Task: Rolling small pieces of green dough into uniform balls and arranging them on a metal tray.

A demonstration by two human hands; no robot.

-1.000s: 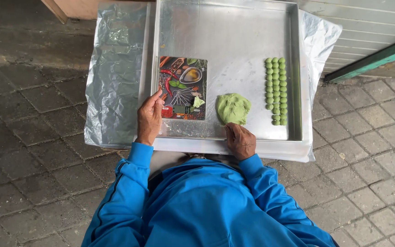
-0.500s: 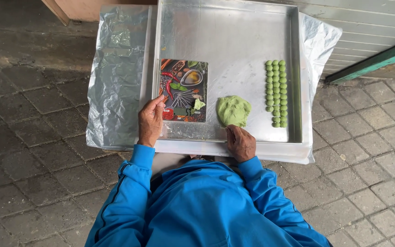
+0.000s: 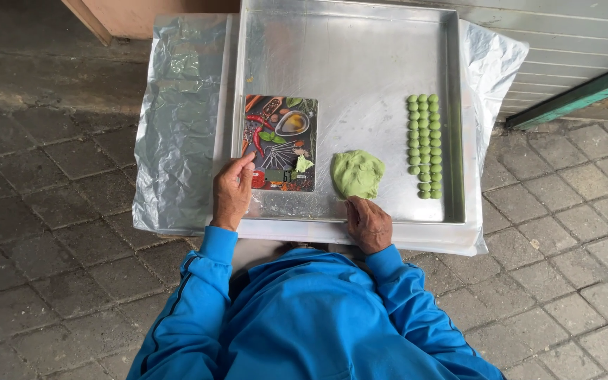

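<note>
My left hand [image 3: 232, 191] rested on the near left corner of the picture-printed kitchen scale [image 3: 280, 143], fingers loose, gripping nothing. My right hand [image 3: 369, 224] lay relaxed on the metal tray [image 3: 346, 56] rim, just below the green dough lump [image 3: 357, 173]. Rows of green balls [image 3: 424, 146] sat right. Foil covered the desk [image 3: 177, 127]; paving stones [image 3: 51, 211] lay around
</note>
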